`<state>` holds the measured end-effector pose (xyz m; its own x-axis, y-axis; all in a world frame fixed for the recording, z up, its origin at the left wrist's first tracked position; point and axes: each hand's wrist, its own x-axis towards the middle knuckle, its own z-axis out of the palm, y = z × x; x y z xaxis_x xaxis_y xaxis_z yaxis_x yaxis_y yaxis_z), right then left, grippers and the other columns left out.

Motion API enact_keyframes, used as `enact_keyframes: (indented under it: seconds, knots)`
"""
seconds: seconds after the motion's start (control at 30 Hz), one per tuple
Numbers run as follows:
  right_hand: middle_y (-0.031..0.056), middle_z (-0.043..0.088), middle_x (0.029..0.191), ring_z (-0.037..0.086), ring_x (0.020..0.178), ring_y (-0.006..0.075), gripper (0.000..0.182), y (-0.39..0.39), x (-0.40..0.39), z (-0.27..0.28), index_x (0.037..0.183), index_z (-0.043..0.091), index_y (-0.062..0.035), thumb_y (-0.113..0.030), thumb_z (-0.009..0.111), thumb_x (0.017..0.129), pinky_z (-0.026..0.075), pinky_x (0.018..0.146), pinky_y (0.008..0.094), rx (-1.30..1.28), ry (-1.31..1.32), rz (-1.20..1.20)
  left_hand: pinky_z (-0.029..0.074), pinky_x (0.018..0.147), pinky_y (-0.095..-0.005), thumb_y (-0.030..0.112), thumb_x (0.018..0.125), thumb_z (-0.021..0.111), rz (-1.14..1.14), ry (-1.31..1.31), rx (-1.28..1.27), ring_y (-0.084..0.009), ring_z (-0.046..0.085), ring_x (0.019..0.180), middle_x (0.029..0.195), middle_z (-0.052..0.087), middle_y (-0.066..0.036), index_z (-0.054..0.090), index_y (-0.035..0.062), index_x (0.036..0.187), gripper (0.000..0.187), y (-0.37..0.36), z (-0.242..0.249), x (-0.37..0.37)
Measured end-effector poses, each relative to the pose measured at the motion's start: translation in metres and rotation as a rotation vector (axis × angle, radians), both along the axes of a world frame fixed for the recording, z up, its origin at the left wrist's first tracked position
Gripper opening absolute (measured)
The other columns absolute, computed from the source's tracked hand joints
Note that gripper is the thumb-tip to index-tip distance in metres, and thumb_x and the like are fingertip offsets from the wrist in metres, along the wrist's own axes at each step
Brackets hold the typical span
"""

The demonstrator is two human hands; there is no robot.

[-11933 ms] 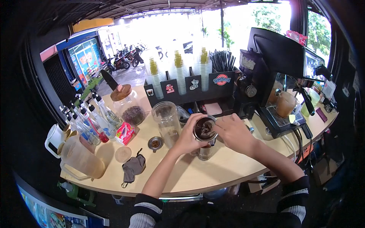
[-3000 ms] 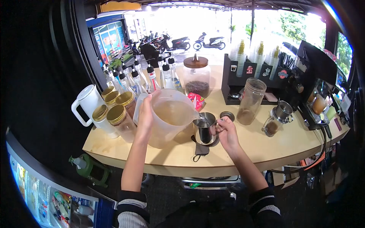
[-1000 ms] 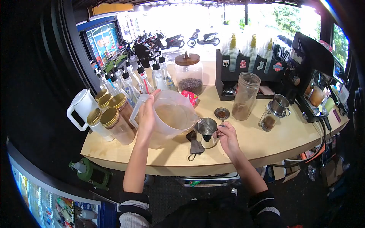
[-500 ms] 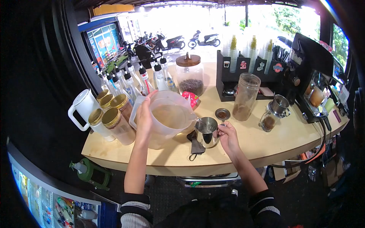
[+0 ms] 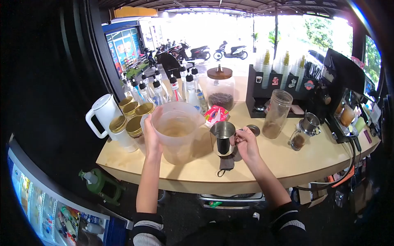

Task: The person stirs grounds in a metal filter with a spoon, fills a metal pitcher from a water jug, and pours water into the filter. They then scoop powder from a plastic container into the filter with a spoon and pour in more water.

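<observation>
My left hand (image 5: 153,133) is closed on the handle side of a large translucent plastic pitcher (image 5: 179,141), which stands nearly upright with some liquid inside. Fingers of my right hand (image 5: 247,143) wrap the handle of a small steel milk jug (image 5: 224,141), a little to the right of the pitcher. The jug's mouth faces up, and its contents are hard to make out. Below the jug, a dark cloth-like piece with a loop (image 5: 226,164) lies on the wooden counter (image 5: 197,174). A red-and-white packet (image 5: 216,115) sits just behind the jug.
Gold-lidded jars (image 5: 117,123) and a white jug (image 5: 100,117) stand left, with pump bottles (image 5: 174,88) behind. To the right are a tall clear canister (image 5: 278,115), a glass with a metal drip filter (image 5: 303,133), a cup rack (image 5: 271,88) and an espresso machine (image 5: 338,82).
The pitcher has come back from its tilt to nearly upright, and the stream into the milk jug has stopped. The jug now sits apart from the spout. The camera view has shifted slightly.
</observation>
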<state>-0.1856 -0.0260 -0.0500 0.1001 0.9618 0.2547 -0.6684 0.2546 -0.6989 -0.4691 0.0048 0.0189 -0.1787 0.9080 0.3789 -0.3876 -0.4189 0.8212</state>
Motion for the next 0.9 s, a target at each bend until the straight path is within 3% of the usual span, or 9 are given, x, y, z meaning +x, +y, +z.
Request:
enact_keyframes:
  seconds: [0.43,0.63,0.7,0.73,0.8,0.83,0.9]
  knots:
    - [-0.0025,0.047,0.066,0.043,0.062,0.0075,0.018,-0.010,-0.003,0.010,0.073,0.046,-0.0116,-0.005,0.059,0.083,0.036,0.063,0.0234,0.008,0.049,0.047,0.027,0.107,-0.0355,0.037,0.095,0.031,-0.030,-0.185,-0.081,-0.0202,0.040,0.124,0.131,0.049,-0.008,0.049,0.0008,0.128,0.052,0.018,-0.018,-0.021]
    - [0.0014,0.054,0.071,0.049,0.066,0.0103,0.013,-0.043,0.039,0.025,0.077,0.048,-0.0092,-0.004,0.058,0.084,0.040,0.067,0.0244,-0.045,0.048,-0.030,0.029,0.106,-0.0370,0.036,0.096,0.034,0.170,-0.251,0.031,-0.0221,0.040,0.125,0.136,0.044,-0.010,0.044,0.0030,0.131,0.049,-0.016,-0.048,0.013]
    - [0.0028,0.055,0.072,0.051,0.068,0.0115,0.011,-0.053,0.066,0.019,0.079,0.048,-0.0085,-0.004,0.057,0.084,0.041,0.067,0.0253,-0.030,0.029,-0.045,0.019,0.110,-0.0379,0.031,0.096,0.038,0.602,0.063,0.118,-0.0233,0.026,0.134,0.147,0.026,-0.012,0.027,0.0002,0.140,0.056,-0.039,-0.059,0.044]
    - [0.0044,0.056,0.073,0.052,0.068,0.0131,0.010,-0.056,0.081,0.014,0.079,0.048,-0.0079,-0.005,0.056,0.084,0.042,0.066,0.0266,-0.011,0.022,-0.042,0.019,0.110,-0.0379,0.031,0.096,0.038,0.586,0.062,0.118,-0.0233,0.026,0.134,0.147,0.026,-0.012,0.027,0.0002,0.140,0.056,-0.047,-0.063,0.059]
    - [0.0061,0.057,0.073,0.053,0.069,0.0147,0.008,-0.068,0.110,0.011,0.080,0.049,-0.0072,-0.005,0.055,0.085,0.043,0.065,0.0279,0.009,0.014,-0.049,0.016,0.111,-0.0412,0.026,0.092,0.044,0.867,0.335,0.271,-0.0285,0.021,0.136,0.146,0.024,-0.017,0.027,0.0004,0.139,0.056,-0.060,-0.069,0.089]
    - [0.0074,0.058,0.075,0.054,0.069,0.0158,0.007,-0.075,0.125,0.013,0.081,0.049,-0.0067,-0.006,0.054,0.085,0.043,0.064,0.0290,-0.018,-0.022,-0.073,0.016,0.111,-0.0412,0.026,0.092,0.044,0.855,0.330,0.278,-0.0285,0.021,0.136,0.146,0.024,-0.017,0.027,0.0004,0.139,0.056,-0.063,-0.072,0.106]
    - [0.0100,0.059,0.077,0.056,0.067,0.0182,0.003,-0.091,0.152,0.019,0.083,0.050,-0.0051,-0.006,0.052,0.085,0.044,0.064,0.0304,-0.039,-0.071,-0.098,0.016,0.111,-0.0441,0.021,0.087,0.050,0.752,0.459,0.606,-0.0322,0.023,0.134,0.142,0.028,-0.020,0.032,0.0007,0.134,0.054,-0.069,-0.079,0.140]
